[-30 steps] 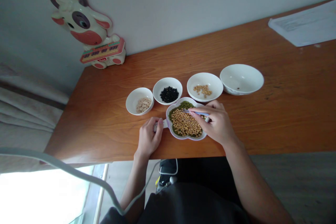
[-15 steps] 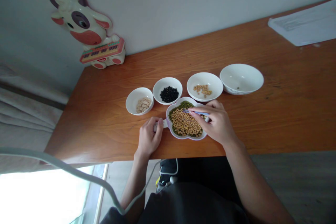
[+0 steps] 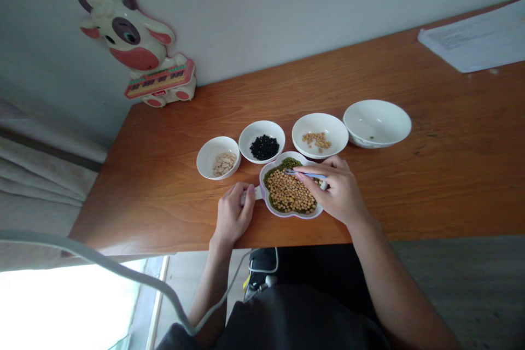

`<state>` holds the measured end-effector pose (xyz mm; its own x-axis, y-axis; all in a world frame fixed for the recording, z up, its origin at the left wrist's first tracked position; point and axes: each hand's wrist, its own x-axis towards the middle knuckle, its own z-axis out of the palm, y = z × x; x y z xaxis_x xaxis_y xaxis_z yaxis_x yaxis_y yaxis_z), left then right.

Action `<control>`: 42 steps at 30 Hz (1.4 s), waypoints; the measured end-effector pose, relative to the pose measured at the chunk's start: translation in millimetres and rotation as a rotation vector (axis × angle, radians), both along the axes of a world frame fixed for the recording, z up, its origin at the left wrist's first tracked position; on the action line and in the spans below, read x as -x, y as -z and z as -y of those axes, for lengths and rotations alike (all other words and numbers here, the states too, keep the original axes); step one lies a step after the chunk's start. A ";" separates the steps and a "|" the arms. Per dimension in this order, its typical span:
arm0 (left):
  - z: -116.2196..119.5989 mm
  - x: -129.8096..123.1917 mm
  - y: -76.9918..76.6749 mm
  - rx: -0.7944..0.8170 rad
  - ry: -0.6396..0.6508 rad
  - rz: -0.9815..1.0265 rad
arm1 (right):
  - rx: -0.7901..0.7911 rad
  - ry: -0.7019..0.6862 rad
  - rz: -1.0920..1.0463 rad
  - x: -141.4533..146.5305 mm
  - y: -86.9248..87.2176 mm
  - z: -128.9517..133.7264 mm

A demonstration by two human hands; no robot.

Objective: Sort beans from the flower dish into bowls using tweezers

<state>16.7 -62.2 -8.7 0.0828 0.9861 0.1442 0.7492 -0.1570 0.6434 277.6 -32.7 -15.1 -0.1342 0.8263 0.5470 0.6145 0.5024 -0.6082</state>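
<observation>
Below the frame's centre, a dish (image 3: 312,215) of beans (image 3: 290,192) is gripped by its left-pointing handle (image 3: 258,193) in the left hand (image 3: 233,214); over its right half, tweezers (image 3: 312,175) are pinched by the right hand (image 3: 341,191).

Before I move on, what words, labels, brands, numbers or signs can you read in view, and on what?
Nothing reads clearly enough to quote.
Red label on the cow toy: pale lettering, too small and blurred to read.
Paper at the right: faint grey marks, too blurred to read.
Flower-shaped dish: no readable text.
</observation>
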 end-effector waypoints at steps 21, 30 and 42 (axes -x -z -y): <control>0.4 -0.2 -0.1 0.008 -0.008 -0.003 | -0.051 0.045 -0.056 0.4 -0.9 2.3; 0.6 -0.1 -0.3 0.008 -0.011 0.003 | -0.290 0.459 -0.139 -5.2 -10.1 7.8; 0.6 -0.5 0.2 0.004 -0.003 0.015 | -0.115 0.089 -0.027 2.4 -5.6 2.3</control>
